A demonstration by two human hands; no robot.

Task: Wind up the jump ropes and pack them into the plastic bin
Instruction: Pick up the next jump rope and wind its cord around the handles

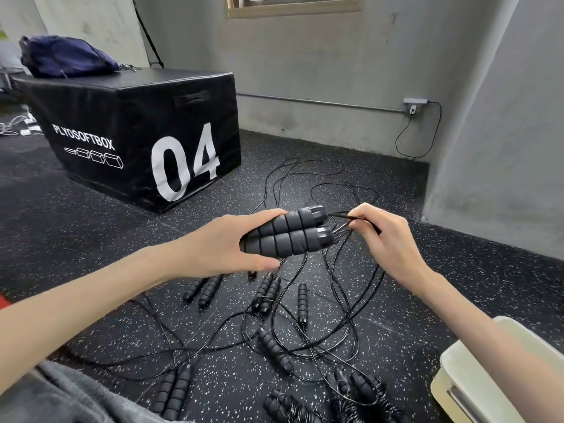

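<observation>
My left hand (222, 242) grips two black foam jump rope handles (290, 236) side by side, held up over the floor. Just to their right, my right hand (387, 239) pinches the thin black cord (338, 214) where it leaves the handles. The rest of that cord hangs down to the floor in loose loops. Several more jump ropes (274, 319) lie tangled on the speckled floor below my hands, handles scattered. Two wound ropes (354, 395) lie near the bottom edge. The pale plastic bin (457, 383) shows at the lower right, partly behind my right forearm.
A black plyo box marked 04 (146, 132) stands on the floor at the left, with a dark blue bag (64, 56) on top. Grey walls close off the back and right. A cable (418, 138) hangs from a wall socket.
</observation>
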